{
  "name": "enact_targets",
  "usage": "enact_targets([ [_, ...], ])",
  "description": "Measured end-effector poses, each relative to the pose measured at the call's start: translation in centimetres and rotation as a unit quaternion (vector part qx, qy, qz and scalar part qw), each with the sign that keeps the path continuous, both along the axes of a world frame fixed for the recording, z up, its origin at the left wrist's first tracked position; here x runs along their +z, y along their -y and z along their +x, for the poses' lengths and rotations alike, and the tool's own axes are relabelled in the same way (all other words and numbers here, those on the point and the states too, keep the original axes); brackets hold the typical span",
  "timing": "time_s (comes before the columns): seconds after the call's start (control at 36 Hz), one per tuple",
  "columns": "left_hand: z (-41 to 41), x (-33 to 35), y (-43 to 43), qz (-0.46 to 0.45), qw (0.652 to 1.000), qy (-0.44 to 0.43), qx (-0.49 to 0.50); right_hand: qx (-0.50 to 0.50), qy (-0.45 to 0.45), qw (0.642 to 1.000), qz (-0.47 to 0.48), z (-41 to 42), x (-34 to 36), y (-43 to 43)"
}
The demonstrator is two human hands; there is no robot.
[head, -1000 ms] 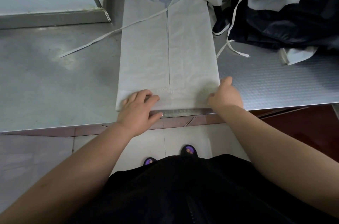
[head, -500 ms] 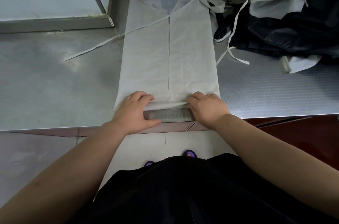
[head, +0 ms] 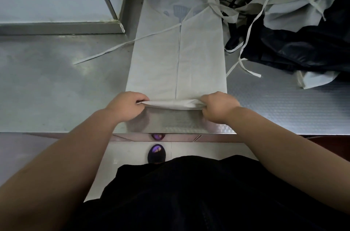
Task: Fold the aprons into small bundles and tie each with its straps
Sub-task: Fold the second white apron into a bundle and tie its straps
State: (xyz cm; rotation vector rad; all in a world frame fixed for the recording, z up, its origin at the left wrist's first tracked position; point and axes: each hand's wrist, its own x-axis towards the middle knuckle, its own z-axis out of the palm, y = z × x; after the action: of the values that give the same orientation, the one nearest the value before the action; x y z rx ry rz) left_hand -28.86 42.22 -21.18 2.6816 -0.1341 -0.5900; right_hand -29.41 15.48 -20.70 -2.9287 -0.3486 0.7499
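Both hands have lifted the apron's near hem (head: 173, 104) off the table edge and turned it over, away from the person, since half a second ago, so a bare strip of patterned steel now shows at 6 o'clock of the cloth.

At 9 o'clock lies the dull, smeared steel table (head: 47, 89), with a raised ledge (head: 56, 28) along its far side at 10 o'clock. A long pale strap (head: 121, 45) runs from the apron's middle out across the table toward 8 o'clock, lying flat and loose.

The left hand (head: 126, 106) has its fingers curled round the left end of the rolled hem, thumb side toward the cloth. The pale grey apron (head: 198, 56) stretches from the hands toward 12 o'clock, folded lengthwise into a narrow panel whose two flaps meet in a centre line; a faint blue print shows near its far end. The right hand (head: 217, 106) clasps the right end of the hem in the same way, level with the left.

At 2 o'clock sits a heap of aprons (head: 303, 37), dark and pale cloth with straps tangled and trailing toward the folded panel. Whether those straps touch it cannot be told.
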Motion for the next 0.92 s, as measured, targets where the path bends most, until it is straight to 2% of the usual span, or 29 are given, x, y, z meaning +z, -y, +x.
enact_targets([
  [0.14, 1.7, 0.3, -1.7, -0.07, 0.993, -0.051, 0.076, -0.107, -0.08, 0.989, 0.066, 2.1, 0.5, 2.1],
  [0.28, 2.7, -0.4, -2.9, -0.109, 0.982, -0.031, 0.148, -0.23, -0.067, 0.964, 0.116, 2.5, 0.3, 3.7],
  [0.36, 2.9, -1.3, -3.1, -0.071, 0.983, 0.012, 0.169, -0.308, -0.055, 0.939, 0.141, 2.3, -0.4, 3.5],
  [0.53, 3.1, -2.5, -2.8, 0.011, 0.979, 0.057, 0.194, -0.38, -0.019, 0.921, 0.085, 2.3, -1.3, 2.0],
  [0.58, 3.0, -2.4, -2.2, 0.02, 0.977, 0.063, 0.205, -0.358, 0.006, 0.933, 0.046, 2.1, -1.1, 1.4],
  [0.64, 2.9, -2.4, -1.8, 0.039, 0.979, 0.118, 0.164, -0.265, 0.044, 0.962, -0.043, 2.1, -0.8, 1.0],
  [0.67, 2.8, -2.6, -1.8, 0.047, 0.979, 0.166, 0.111, -0.195, 0.059, 0.976, -0.08, 2.0, -0.8, 0.9],
  [0.72, 2.9, -3.1, -2.1, 0.041, 0.972, 0.229, -0.018, -0.078, 0.066, 0.992, -0.068, 1.9, -1.2, 1.0],
  [0.75, 3.1, -3.5, -2.4, 0.029, 0.97, 0.229, -0.071, -0.056, 0.058, 0.996, -0.035, 1.7, -1.4, 1.2],
  [0.81, 3.2, -3.3, -2.6, 0.004, 0.977, 0.184, -0.105, -0.054, 0.03, 0.998, 0.014, 1.2, -1.8, 1.8],
  [0.92, 3.3, -2.2, -2.7, 0.029, 0.986, 0.106, -0.126, -0.04, 0.014, 0.999, 0.005, 1.0, -2.0, 2.7],
])
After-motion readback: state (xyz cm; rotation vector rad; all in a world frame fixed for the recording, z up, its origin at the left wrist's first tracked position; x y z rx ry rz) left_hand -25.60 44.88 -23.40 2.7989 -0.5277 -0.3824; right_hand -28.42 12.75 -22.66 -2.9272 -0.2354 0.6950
